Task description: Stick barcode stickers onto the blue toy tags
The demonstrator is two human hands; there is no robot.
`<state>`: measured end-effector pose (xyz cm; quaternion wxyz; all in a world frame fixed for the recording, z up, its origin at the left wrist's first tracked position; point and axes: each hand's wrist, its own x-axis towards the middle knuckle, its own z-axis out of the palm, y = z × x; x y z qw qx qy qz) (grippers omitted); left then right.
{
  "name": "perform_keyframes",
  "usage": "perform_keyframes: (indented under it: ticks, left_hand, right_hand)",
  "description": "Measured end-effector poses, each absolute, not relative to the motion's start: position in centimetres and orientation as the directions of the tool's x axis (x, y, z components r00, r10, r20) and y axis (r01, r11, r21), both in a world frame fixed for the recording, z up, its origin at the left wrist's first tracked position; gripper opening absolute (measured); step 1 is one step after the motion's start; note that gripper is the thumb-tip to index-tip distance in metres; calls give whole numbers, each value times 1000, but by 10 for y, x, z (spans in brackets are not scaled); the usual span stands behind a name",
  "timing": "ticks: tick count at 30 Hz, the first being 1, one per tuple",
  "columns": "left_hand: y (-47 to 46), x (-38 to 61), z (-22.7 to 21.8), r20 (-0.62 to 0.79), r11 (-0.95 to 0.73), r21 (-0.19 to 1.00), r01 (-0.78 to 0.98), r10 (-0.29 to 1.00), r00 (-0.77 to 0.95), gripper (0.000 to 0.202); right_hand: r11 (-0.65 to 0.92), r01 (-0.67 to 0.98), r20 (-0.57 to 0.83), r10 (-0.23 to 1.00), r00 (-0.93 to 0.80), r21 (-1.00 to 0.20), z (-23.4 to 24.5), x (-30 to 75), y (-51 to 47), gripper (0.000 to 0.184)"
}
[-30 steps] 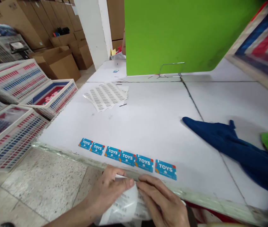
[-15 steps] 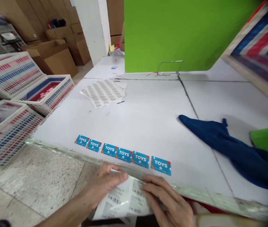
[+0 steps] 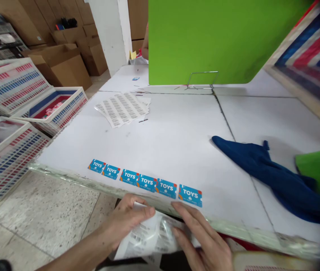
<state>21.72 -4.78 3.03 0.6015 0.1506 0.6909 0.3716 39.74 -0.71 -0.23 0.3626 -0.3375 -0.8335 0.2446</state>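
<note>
White plastic baskets (image 3: 13,165) with red and blue slots stand left of the desk (image 3: 171,146). On its left part, loose label sheets (image 3: 123,109) overlap, their rows of print too small to read. Before the near edge, the left hand (image 3: 128,218) pinches a label sheet (image 3: 141,235) under its thumb; the sheet is white, glossy and bent, its barcodes and text blurred. Six blue cards (image 3: 147,183) line that edge, each reading "TOYS" in white. The right hand (image 3: 205,241), fingers slightly spread, is at the sheet's right side; whether it grips, I cannot tell.
</note>
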Motion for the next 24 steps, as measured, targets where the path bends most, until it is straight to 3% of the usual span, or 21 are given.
perform_keyframes:
  ticks: [9,11,14,18,21,24]
  left_hand:
    - [-43,220,19,-776,678,602,-422,621,-111,48]
    - [-45,217,19,-742,687,662,-299,656,-138,44]
    - [-47,211,24,-604,616,783,89,786,-133,32]
    - [-46,211,30,-356,246,835,493,924,142,31]
    - [-41,222,26,-136,-103,806,583,926,351,23]
    - [-33,235,20,45,-380,689,617,872,488,22]
  right_hand:
    - [731,315,503,658,-560,-606,-10,401,-6,22]
    - [724,319,487,662,-570,-612,1,403,-7,16]
    - [634,324,396,725,-563,-702,21,409,1,7]
    - [359,436,163,890,-425,-825,34,422,35,14]
    - [279,529,35,905,-424,-802,30,428,66,18]
    - [281,572,-40,874,-484,-771,24,429,86,18]
